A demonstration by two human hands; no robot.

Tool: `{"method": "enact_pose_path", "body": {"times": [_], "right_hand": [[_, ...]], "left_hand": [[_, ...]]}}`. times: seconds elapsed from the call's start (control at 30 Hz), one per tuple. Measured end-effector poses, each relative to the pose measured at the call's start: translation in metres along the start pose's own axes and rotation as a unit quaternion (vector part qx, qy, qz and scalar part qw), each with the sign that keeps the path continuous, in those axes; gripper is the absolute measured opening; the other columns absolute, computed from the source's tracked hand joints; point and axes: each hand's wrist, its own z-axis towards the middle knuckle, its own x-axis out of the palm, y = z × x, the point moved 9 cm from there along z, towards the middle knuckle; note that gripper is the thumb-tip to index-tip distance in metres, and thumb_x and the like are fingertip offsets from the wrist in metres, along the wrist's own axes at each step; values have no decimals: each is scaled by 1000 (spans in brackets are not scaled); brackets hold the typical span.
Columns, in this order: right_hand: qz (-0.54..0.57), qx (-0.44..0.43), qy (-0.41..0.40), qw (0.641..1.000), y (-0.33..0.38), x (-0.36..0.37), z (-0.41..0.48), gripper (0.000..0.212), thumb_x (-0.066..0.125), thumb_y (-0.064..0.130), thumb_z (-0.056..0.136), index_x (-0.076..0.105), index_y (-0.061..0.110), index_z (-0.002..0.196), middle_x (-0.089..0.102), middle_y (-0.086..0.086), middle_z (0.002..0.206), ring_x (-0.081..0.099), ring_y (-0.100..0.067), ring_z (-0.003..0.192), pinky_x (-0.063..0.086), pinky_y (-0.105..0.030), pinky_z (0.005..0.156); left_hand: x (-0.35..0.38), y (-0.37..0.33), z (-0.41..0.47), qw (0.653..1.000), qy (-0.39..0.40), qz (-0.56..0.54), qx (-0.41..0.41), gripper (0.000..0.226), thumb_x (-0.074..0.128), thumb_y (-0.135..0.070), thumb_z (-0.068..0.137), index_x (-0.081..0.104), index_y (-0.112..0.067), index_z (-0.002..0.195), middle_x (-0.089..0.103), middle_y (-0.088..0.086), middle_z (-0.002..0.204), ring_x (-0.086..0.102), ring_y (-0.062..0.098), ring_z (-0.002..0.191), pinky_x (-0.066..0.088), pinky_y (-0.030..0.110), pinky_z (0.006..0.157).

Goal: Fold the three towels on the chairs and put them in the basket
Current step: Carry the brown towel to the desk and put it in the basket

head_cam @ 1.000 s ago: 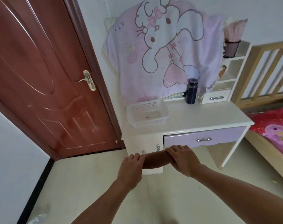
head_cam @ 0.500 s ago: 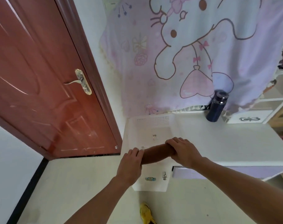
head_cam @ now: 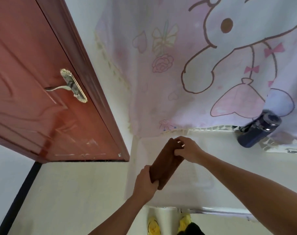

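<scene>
- Our left hand (head_cam: pixel 145 184) clamps the near end of the folded brown towel (head_cam: pixel 164 165).
- Our right hand (head_cam: pixel 188 150) pinches its far end.
- Towel held above the white basket (head_cam: pixel 202 182) on the desk (head_cam: pixel 246 170).
- Dark bottle (head_cam: pixel 257 131) beyond, right.

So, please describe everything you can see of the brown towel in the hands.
The brown towel is folded into a compact, thick oblong and looks like soft, plain cloth. It is held slanted, the far end higher. The left hand grips its near end and the right hand pinches its far end. It is above the white basket on the desk; contact with the basket is unclear.
</scene>
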Motion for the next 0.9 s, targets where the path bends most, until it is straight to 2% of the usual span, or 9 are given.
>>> {"method": "enact_pose_path", "body": {"times": [0.2, 0.37, 0.43, 0.5, 0.6, 0.67, 0.8, 0.9], "right_hand": [[-76, -14, 44, 996, 11, 42, 76, 45, 66, 17, 82, 59, 20, 127, 63, -6, 117, 58, -23, 98, 48, -32, 79], [-186, -52, 147, 970, 9, 95, 109, 47, 61, 14, 84, 58, 18, 130, 61, -8, 126, 57, -28, 111, 46, -34, 89], [-207, -63, 154, 964, 7, 111, 114, 44, 60, 13, 85, 58, 16, 129, 62, -8, 124, 58, -28, 109, 46, -33, 88], [-226, -63, 143, 962, 1, 121, 117, 38, 58, 15, 86, 60, 15, 125, 64, -8, 119, 60, -28, 105, 49, -34, 88], [-261, -67, 128, 954, -8, 127, 117, 29, 54, 19, 89, 58, 16, 117, 65, -9, 109, 61, -29, 95, 51, -36, 81], [-288, -86, 125, 946, -7, 127, 115, 27, 54, 24, 91, 56, 16, 116, 64, -9, 106, 61, -29, 92, 51, -36, 77], [-360, -131, 115, 917, 6, 109, 108, 35, 52, 42, 94, 52, 19, 120, 64, -5, 106, 62, -27, 94, 50, -35, 76], [-410, -234, 63, 880, 30, 91, 91, 34, 43, 36, 99, 49, 21, 129, 58, -3, 119, 56, -24, 108, 49, -36, 78]], "left_hand": [[9, 13, 18, 995, -32, 6, -93, 63, 58, -21, 90, 24, -24, 143, 49, 3, 126, 56, 22, 112, 45, 32, 94], [27, 19, 18, 989, -13, 92, -118, 65, 51, -22, 94, 15, -25, 148, 44, 2, 127, 55, 19, 108, 46, 31, 95], [31, 18, 18, 986, -3, 124, -109, 59, 48, -21, 95, 20, -24, 147, 42, 3, 125, 55, 20, 106, 47, 31, 93], [31, 16, 15, 984, -5, 161, -82, 44, 45, -21, 96, 35, -22, 139, 41, 3, 127, 51, 20, 109, 47, 31, 93], [37, 11, 6, 964, 4, 264, -3, 26, 40, -28, 94, 60, -23, 109, 52, 2, 119, 55, 20, 97, 51, 30, 81], [41, 11, 1, 951, 26, 307, 24, 35, 31, -37, 89, 64, -26, 93, 59, 0, 105, 57, 16, 83, 53, 27, 69], [40, 4, 4, 937, 42, 341, 59, 61, 7, -44, 89, 57, -18, 110, 49, 7, 117, 49, 23, 100, 46, 36, 87], [44, -3, 6, 928, 90, 355, 73, 59, 8, -46, 92, 50, -19, 125, 45, 8, 122, 44, 25, 109, 39, 39, 95]]}}
